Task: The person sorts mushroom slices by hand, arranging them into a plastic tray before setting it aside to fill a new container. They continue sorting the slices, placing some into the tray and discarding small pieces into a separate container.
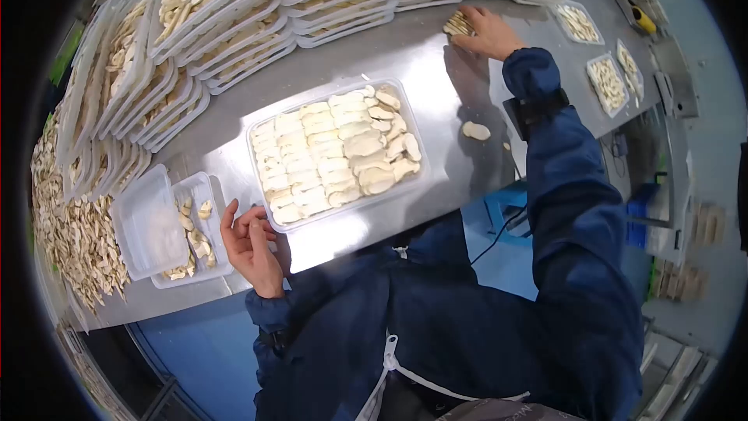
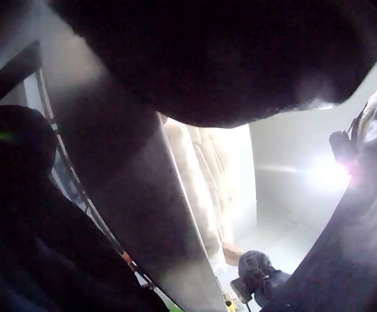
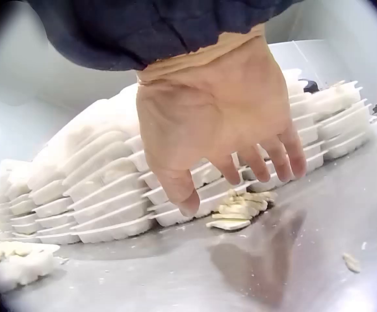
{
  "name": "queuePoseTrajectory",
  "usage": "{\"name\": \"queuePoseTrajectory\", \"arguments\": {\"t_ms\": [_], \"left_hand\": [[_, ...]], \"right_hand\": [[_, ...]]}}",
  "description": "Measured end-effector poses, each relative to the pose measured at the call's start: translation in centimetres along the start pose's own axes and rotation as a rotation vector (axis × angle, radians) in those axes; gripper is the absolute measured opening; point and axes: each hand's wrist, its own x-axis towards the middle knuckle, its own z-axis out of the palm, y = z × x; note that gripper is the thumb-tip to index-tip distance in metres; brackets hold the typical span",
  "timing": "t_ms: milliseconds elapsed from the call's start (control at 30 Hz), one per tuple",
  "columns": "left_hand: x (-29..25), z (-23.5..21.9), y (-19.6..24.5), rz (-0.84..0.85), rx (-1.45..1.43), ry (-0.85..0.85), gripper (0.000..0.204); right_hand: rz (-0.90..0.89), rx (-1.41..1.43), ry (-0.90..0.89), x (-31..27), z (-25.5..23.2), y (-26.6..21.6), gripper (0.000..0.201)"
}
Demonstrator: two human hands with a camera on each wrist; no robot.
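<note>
A clear plastic tray [image 1: 421, 162] lies in front of me, filled with rows of pale, dried-looking mushroom slices [image 1: 315, 152]; larger, browner ones line its right side. My left hand [image 1: 253, 253] is beside the tray's near left corner, fingers loosely bent and holding nothing. Farther back, my right hand [image 1: 491, 35] reaches over a small pile of slices [image 1: 458, 25]. In the right wrist view, the fingers [image 3: 276, 159] hang down just above and behind that pile [image 3: 240, 209], spread and not closed round it. The left wrist view is mostly dark, blocked by sleeve and hand.
Stacked trays of slices [image 1: 339, 12] line the back. At left, an empty-looking tray [image 1: 144, 226] overlaps another tray [image 1: 222, 245] with a few slices, beside a large heap [image 1: 74, 242]. Small filled trays [image 1: 608, 84] stand at right. A loose slice [image 1: 476, 131] lies on the metal table [image 1: 327, 58].
</note>
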Motion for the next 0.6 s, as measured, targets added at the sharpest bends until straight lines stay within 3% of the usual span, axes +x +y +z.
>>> {"name": "queuePoseTrajectory", "arguments": {"t_ms": [100,267,433,533,600], "left_hand": [[0.0,0.1,0.2,-0.019,0.001,-0.001,0.042],[-0.2,0.3,0.2,0.006,-0.019,-0.007,0.042],[-0.2,0.2,0.2,-0.008,0.010,-0.006,0.041],[-0.1,0.1,-0.2,-0.002,-0.010,-0.014,0.041],[-0.1,0.0,-0.1,0.001,-0.004,-0.021,0.041]], "right_hand": [[-0.096,-0.059,0.084,1.1,2.2,0.5,0.058],[-0.175,0.033,0.077,-3.2,-0.1,-3.1,0.042],[0.076,0.454,-0.058,-9.4,-1.8,-3.6,0.029],[0.182,0.759,0.043,-12.7,-1.6,-3.1,0.030],[0.231,0.723,0.246,-14.7,-1.9,-3.0,0.030]]}}
